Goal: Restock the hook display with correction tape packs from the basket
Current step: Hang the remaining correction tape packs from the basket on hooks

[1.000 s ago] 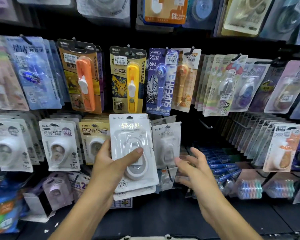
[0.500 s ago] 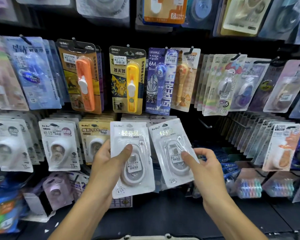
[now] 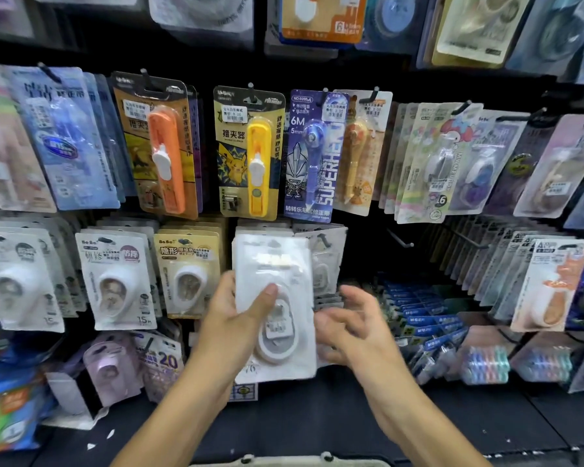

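Hands: one white pack [image 3: 274,308] is gripped by the left hand [image 3: 231,318]; the second pack has been released from the right hand [image 3: 348,326], now loosely open, so hanging continues.

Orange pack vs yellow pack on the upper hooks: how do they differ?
The orange pack hangs left of the yellow pack. The orange pack holds an orange stick-shaped tool and hangs slightly turned; the yellow pack holds a yellow one and faces the camera squarely. The yellow pack shows a yellow cartoon figure at lower left; the art on the orange pack is too dark to make out. Both hang on hooks, carry a white price sticker, and have a white slider on the tool.
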{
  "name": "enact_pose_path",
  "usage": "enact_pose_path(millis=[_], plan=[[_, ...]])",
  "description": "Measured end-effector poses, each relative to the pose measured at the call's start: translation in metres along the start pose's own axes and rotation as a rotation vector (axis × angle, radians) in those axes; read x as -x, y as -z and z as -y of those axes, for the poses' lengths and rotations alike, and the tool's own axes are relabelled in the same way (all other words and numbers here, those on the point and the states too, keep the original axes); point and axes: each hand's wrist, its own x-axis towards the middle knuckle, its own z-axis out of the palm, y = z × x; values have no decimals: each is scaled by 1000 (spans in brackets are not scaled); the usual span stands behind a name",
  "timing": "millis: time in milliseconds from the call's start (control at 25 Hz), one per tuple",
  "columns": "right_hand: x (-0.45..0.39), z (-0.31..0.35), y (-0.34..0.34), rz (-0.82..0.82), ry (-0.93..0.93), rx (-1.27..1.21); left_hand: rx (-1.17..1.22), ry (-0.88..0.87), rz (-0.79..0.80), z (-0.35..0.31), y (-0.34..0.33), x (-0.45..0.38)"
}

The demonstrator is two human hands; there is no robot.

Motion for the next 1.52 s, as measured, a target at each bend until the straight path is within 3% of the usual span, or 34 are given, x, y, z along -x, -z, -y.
enact_pose_path(millis=[80, 200, 280, 560, 680, 800, 880, 1000, 1120, 1160, 1240, 1360, 1440, 1520], plan=[[2, -1, -8, 90, 43, -58, -189, -58, 113, 7, -8, 6], [-8, 6, 1, -102, 114, -94, -621, -217, 116, 10, -1, 5], [-15, 13, 15, -116, 117, -57, -787, -271, 62, 6, 8, 2], [-32, 26, 31, -30, 182, 126, -958, -322, 45, 5, 14, 0], [-27, 18, 27, -178, 211, 126, -948, -336, 61, 3, 14, 0], [-32, 8, 24, -337, 235, 291, -947, -344, 46, 2, 18, -1], [-41, -4, 29, -326, 167, 354, -971, -355, 38, 3, 16, 1], [-42, -27, 36, -199, -105, 211, -1000, -414, 147, 9, 9, 10], [-21, -73, 46, -211, -208, 354, -1052, -167, 561, 21, 18, 14], [-10, -97, 46, -165, -248, 454, -1105, -41, 699, 34, 26, 14], [18, -154, 43, 74, -331, 767, -1314, 157, 868, 74, 44, 19], [75, -235, 34, 532, -343, 1278, -1568, 305, 1004, 159, 81, 52], [110, -274, 31, 646, -385, 1324, -1436, 552, 973, 214, 110, 86], [131, -297, 25, 704, -428, 1361, -1312, 694, 833, 256, 129, 115]])
